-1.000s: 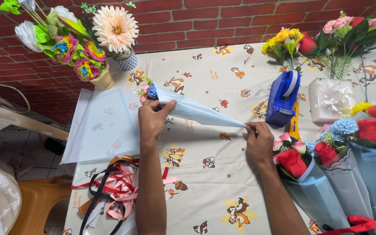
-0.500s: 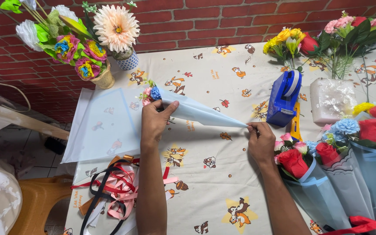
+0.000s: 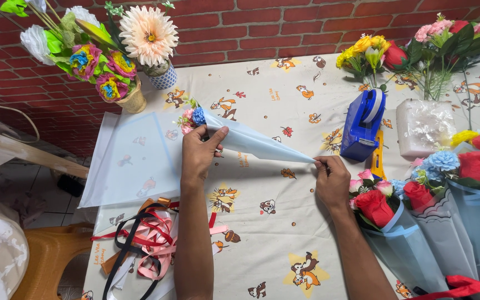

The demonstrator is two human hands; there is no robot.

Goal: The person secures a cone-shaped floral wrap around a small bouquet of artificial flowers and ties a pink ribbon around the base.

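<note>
Nearest the camera: lying in one tangled heap at the left edge of the cartoon-print tablecloth [image 3: 273,233], ribbons [image 3: 145,239] in red, pink, black and orange. Too knotted for counting strand by strand.

Resting along the right edge, wrapped bouquets [image 3: 412,233] in pale blue paper. Counting at least three, the outermost cut off by the frame.

At mid-table, working on one pale blue paper cone [image 3: 256,145], lying on its side across the cloth, with a small cluster of flowers [image 3: 193,118] showing at its wide end. Left hand [image 3: 198,158] closing around that wide end, thumb over the top of the paper. Right hand [image 3: 333,183] pinching the pointed tip between fingertips.

Comparing with a second ago: hardly shifting at all. Both hands keeping their places, the left thumb sliding a little further over the paper, the cone appearing slightly tighter. Judging from this, rolling nearly done and the shape being held rather than formed.

Lying flat just left of the cone, one spare sheet [image 3: 131,161] of the same paper.

Further back, standing right of the tip, one blue tape dispenser [image 3: 362,125] with one yellow cutter [image 3: 377,158] beside it.

Farthest, against the brick wall [image 3: 284,28]: two flower pots at left, one tan [image 3: 133,100] and one blue-patterned [image 3: 165,78]; one yellow bunch [image 3: 368,53]; one clear vase [image 3: 423,125].
</note>
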